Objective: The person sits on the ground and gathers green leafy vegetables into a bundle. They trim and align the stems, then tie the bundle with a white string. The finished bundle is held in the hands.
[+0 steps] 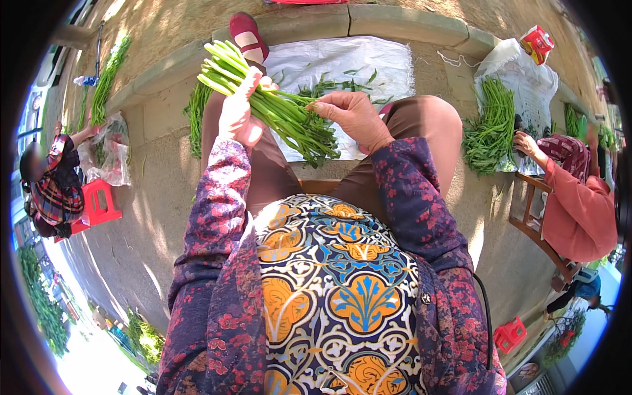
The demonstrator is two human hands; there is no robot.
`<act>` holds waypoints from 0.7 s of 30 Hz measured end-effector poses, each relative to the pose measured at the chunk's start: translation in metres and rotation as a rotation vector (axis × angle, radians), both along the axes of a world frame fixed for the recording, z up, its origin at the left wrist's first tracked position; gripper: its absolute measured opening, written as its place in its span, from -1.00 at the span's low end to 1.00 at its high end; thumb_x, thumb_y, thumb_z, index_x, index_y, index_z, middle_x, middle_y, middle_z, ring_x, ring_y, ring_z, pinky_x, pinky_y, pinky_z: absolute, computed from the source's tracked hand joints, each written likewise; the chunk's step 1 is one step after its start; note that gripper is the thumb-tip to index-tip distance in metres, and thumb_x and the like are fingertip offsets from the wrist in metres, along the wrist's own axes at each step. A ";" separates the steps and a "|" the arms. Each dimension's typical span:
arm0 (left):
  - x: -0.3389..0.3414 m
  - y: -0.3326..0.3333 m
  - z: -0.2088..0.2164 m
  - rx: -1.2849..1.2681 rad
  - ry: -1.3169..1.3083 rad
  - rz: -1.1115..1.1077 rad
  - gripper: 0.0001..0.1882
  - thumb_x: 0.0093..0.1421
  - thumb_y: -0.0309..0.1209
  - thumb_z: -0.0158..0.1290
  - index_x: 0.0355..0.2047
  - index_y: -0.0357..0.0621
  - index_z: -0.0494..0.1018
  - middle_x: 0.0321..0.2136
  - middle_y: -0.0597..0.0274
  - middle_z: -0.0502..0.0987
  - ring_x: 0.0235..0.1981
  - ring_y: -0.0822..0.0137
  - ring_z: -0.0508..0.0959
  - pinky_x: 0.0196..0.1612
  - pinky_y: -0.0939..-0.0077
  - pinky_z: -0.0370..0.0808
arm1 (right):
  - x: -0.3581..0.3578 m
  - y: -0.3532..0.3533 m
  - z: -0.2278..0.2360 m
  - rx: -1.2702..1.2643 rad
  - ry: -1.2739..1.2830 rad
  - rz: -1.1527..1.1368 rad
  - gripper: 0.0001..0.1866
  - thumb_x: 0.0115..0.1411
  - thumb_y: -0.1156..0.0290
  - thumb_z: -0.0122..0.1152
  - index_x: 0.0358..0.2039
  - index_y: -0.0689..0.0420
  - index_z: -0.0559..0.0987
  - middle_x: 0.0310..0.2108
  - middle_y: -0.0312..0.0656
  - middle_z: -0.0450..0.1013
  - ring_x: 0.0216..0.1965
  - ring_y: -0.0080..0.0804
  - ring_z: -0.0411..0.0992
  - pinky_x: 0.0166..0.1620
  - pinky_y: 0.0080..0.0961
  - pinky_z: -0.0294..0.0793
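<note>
My left hand (242,113) is wrapped round a bunch of long-stemmed leafy greens (280,108), held slantwise above my lap. Its pale cut stems point up and left, while the darker leafy ends hang toward the lower right. At the bunch's right edge, the thumb and fingers of my right hand (355,117) are pinched together on the greens; the exact bit between the fingertips is too small to make out. Beneath the bunch, a white plastic sheet (388,62) lies on the ground with loose leaves and trimmings (336,85) scattered over it.
More greens (196,112) lie beside my left leg. To the right, a heap of greens (490,125) rests by a plastic sack (530,92) and a red carton (536,45). One person (579,210) sits at right, another (56,181) on a red stool (99,201) at left. A stone curb (408,26) runs ahead.
</note>
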State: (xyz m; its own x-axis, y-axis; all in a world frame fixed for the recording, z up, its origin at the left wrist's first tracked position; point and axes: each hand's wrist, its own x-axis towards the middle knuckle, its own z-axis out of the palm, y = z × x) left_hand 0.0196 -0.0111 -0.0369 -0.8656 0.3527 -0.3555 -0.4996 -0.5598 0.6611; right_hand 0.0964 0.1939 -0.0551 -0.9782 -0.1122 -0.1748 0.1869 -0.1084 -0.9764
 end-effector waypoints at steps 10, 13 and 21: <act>0.002 0.000 0.003 -0.004 -0.012 -0.095 -0.85 0.19 -0.33 0.09 -0.31 -0.06 0.38 -0.45 0.32 0.42 -0.34 0.35 0.43 -0.23 0.45 0.42 | -0.001 0.001 -0.007 -0.020 0.077 -0.110 -0.85 0.15 0.42 0.14 -0.37 0.24 0.60 -0.44 -0.37 0.50 -0.39 -0.72 0.35 -0.27 -0.71 0.34; 0.005 0.005 0.006 -0.161 0.024 -0.072 -0.85 0.16 -0.33 0.11 -0.35 -0.08 0.40 -0.50 0.31 0.45 -0.42 0.36 0.44 -0.30 0.44 0.41 | -0.001 0.004 0.004 -0.052 0.098 -0.204 -0.84 0.09 0.43 0.15 -0.42 0.26 0.59 -0.50 -0.35 0.50 -0.44 -0.71 0.36 -0.33 -0.70 0.36; 0.005 0.005 0.009 -0.169 0.034 -0.087 -0.85 0.18 -0.33 0.09 -0.31 -0.08 0.39 -0.47 0.32 0.44 -0.39 0.38 0.44 -0.26 0.45 0.42 | -0.002 0.007 0.000 0.084 0.110 -0.173 -0.82 0.09 0.40 0.13 -0.45 0.25 0.59 -0.54 -0.38 0.48 -0.46 -0.71 0.33 -0.35 -0.69 0.33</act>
State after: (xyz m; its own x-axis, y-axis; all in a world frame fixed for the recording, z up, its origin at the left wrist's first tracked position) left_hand 0.0250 -0.0061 -0.0275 -0.8470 0.3647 -0.3868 -0.5169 -0.3944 0.7598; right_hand 0.0942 0.2014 -0.0555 -0.9953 0.0689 -0.0679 0.0647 -0.0473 -0.9968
